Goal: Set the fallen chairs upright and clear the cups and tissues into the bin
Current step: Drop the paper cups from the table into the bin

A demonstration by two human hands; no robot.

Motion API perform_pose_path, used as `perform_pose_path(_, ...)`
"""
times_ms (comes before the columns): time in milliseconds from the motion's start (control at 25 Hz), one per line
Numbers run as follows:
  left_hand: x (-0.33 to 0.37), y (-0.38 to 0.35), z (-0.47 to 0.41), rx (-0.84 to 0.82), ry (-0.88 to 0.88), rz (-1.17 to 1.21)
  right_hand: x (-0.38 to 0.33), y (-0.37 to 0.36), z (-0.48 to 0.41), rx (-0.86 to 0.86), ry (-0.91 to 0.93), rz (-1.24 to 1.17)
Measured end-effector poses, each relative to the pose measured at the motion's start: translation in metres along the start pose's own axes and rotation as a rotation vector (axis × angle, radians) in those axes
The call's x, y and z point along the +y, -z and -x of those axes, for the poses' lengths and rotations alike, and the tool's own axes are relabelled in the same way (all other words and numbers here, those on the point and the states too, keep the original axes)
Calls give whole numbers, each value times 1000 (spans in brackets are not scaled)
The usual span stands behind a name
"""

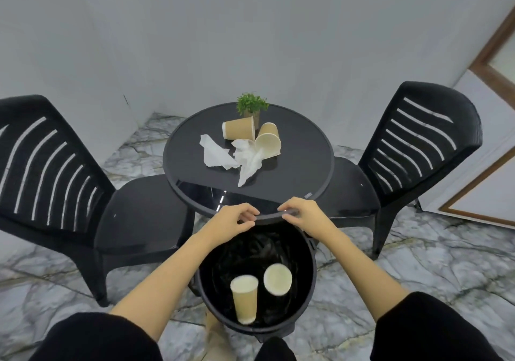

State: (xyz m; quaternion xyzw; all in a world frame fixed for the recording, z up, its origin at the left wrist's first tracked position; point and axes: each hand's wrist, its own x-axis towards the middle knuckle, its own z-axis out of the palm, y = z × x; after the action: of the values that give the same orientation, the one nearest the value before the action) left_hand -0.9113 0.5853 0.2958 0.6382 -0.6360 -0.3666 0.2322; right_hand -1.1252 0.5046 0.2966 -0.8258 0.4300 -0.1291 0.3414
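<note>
Head view: both chairs point(64, 182) upright beside surface point(306, 165). Two cups point(245, 298) in bin point(309, 285); two cups point(239, 131), tissues point(217, 154) left on surface. Left hand point(237, 220), right hand point(302, 213) pinching bin's far rim.

Nothing here can be read. The one marking is a small grey tag point(308, 195) on the near rim of the round black counter point(320, 149), on its right side, and its print is too small and blurred to make out.
</note>
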Motion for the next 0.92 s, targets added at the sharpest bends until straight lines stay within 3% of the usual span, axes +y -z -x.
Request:
perform_pose_path(440,-49,125,-145,24,-22,0,-13,27,-169,168,-84,38)
perform_pose_path(760,-49,178,-266,-70,-142,-223,13,38,-252,225,-157,221)
perform_pose_path(920,-28,166,-311,-170,-329,-521,29,36,-263,200,-220,233)
